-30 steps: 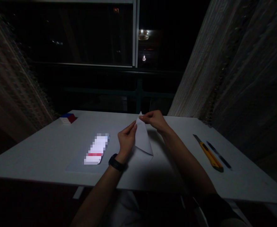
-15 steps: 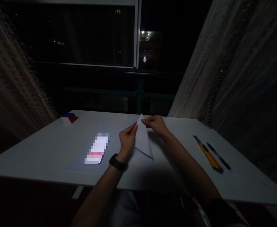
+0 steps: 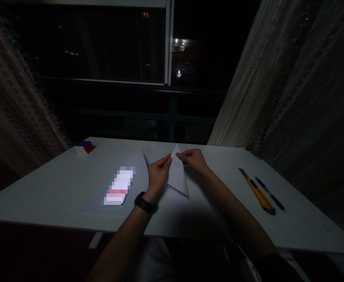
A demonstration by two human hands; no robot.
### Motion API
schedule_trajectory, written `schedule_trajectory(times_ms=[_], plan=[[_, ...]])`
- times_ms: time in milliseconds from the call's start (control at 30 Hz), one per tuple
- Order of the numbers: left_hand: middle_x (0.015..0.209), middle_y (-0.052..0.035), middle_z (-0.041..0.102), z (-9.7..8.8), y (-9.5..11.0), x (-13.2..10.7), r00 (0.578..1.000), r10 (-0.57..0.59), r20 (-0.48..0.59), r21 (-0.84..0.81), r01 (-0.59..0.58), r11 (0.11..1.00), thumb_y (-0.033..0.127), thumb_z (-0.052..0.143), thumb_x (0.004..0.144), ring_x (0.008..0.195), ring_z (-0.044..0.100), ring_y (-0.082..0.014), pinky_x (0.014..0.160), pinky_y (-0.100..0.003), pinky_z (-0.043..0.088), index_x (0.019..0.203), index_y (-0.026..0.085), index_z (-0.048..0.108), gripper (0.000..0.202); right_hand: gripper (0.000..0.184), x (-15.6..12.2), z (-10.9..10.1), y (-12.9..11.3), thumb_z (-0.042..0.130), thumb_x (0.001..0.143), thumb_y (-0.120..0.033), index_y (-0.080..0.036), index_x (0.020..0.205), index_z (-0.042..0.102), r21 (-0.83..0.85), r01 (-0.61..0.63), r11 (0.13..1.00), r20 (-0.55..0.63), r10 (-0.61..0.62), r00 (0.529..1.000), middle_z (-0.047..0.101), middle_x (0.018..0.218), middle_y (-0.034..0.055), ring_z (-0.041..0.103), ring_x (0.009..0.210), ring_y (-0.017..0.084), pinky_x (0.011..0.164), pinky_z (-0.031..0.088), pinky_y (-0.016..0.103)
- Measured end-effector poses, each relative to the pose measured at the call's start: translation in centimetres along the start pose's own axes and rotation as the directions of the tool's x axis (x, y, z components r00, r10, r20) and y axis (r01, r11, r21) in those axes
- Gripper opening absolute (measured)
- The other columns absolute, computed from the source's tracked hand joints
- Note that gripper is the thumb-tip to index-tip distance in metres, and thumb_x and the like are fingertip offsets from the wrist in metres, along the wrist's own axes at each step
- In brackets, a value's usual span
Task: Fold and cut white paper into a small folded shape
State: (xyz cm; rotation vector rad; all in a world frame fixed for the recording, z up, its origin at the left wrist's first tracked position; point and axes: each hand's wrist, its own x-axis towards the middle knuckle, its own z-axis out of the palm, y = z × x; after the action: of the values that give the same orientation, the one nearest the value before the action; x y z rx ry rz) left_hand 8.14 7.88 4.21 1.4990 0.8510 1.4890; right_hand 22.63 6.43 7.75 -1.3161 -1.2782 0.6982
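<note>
A folded white paper, pointed at its far tip, is held just above the white table near the middle. My left hand, with a black watch on the wrist, pinches the paper's left edge. My right hand pinches its upper right edge near the tip. Both hands are closed on the paper.
A lit phone lies on a flat paper sheet left of my hands. A coloured cube sits at the far left corner. A yellow utility knife and a dark pen lie at the right. Curtains hang on both sides.
Both hands have lowered the folded paper slightly toward the table, and its tip sits a little lower than before.
</note>
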Motion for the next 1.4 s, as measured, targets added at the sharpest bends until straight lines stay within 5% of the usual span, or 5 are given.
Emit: schedule_trajectory(times_ms=[633,1400], plan=[[0.096,-0.0077,0.069,0.3,0.8,-0.2,0.997,-0.054,0.055,-0.033,0.056,0.998,0.028,0.067,0.069,0.093,0.063,-0.0228,0.087,-0.036,0.046,0.095,0.016,0.069,0.029,0.026,1.2,-0.2,-1.2,0.076,0.047,-0.036,-0.014,0.055,0.064,0.052,0.043,0.998,-0.152,-0.035,0.988,0.062,0.055,0.0035,0.055,0.052,0.014,0.053,0.043,0.027],[0.1,-0.0086,0.067,0.4,0.4,-0.4,0.994,-0.039,0.1,0.001,0.039,0.999,0.029,0.067,0.07,0.093,0.063,-0.0224,0.087,-0.035,0.046,0.099,0.017,0.068,0.031,0.031,1.7,-0.3,-1.6,0.077,0.044,-0.039,-0.015,0.053,0.06,0.073,0.097,0.993,-0.161,-0.084,0.983,0.059,0.052,0.0017,0.052,0.05,0.013,0.051,0.041,0.026]])
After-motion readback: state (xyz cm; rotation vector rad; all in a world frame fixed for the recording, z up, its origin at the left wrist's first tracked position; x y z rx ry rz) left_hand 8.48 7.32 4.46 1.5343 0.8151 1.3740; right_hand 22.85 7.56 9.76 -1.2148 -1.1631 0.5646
